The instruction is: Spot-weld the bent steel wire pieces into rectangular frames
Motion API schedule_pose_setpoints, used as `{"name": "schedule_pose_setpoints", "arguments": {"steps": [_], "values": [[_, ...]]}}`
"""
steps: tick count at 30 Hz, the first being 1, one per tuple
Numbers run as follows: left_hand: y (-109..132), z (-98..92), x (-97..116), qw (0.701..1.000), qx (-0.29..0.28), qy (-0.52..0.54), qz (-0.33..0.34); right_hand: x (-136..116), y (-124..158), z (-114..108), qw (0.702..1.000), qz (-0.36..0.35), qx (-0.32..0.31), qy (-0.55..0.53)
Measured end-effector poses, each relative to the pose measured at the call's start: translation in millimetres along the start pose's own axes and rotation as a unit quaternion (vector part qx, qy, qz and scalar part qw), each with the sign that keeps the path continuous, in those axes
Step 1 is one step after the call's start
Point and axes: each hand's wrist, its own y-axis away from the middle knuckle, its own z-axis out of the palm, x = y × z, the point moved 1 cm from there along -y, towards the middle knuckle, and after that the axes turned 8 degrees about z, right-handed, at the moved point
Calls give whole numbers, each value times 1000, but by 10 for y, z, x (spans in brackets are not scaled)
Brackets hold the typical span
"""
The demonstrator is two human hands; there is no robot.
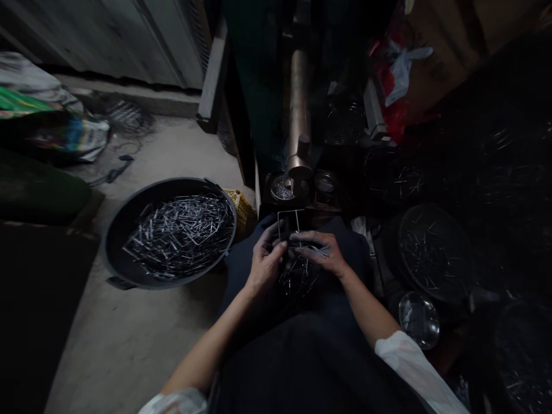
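In the head view my left hand [265, 257] is closed, thumb and fingers pinching a leg of a bent metal wire [288, 211]. That wire is squared off at the top and stands up between my hands. My right hand [324, 249] is closed too, its fingers at the wire's other leg, with thin metal rods [318, 250] held under them. More loose rods [297, 279] lie in my lap below. Just beyond my hands is a machine with a copper-coloured cylinder [299, 115] above a small round dish of tiny metal pieces [282, 188].
To the left, a wide black basin [112, 241] on the concrete floor holds many bent metal wires. A yellow crate [238, 202] stands beside it. On the dim right side are a dark round container [403, 241] with wires and a shiny metal bowl [419, 320].
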Motion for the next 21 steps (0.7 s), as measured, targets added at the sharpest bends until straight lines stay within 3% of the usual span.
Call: {"name": "schedule_pose_setpoints", "arguments": {"steps": [21], "values": [[-93, -4, 77, 1000, 1, -3, -1, -18, -105, 5, 1000, -5, 10, 23]]}}
